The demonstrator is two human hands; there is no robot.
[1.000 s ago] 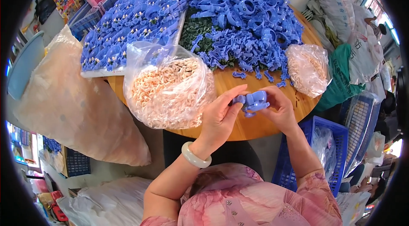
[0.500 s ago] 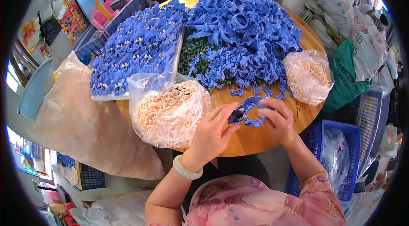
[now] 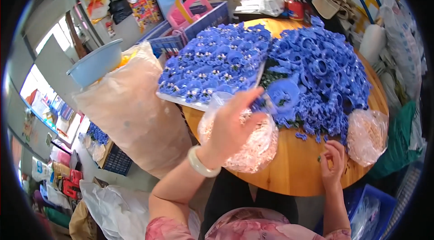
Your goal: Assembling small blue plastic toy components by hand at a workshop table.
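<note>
My left hand (image 3: 234, 129), a pale bangle at its wrist, is raised over the clear bag of small pale pink pieces (image 3: 255, 149). Between its thumb and fingers is a blue plastic ring-shaped part (image 3: 284, 96), smeared by motion. Near the table's front right, my right hand (image 3: 333, 163) is curled, with a tiny dark green piece (image 3: 319, 158) at its fingertips. A heap of loose blue plastic parts (image 3: 321, 66) lies beyond my hands. To its left, a white-edged board (image 3: 192, 102) carries rows of blue parts with small black and white bits.
A second clear bag of pale pieces (image 3: 367, 136) sits at the round wooden table's (image 3: 289, 167) right edge. A big pale sack (image 3: 135, 109) stands to the left, below a light blue basin (image 3: 96, 63). Blue crates (image 3: 212, 16) stand behind the board; another blue crate (image 3: 366, 213) is low at right.
The view has swung left. My left hand has carried the blue ring part away from my right hand, toward the board. My right hand has let go of it and drawn to the right.
</note>
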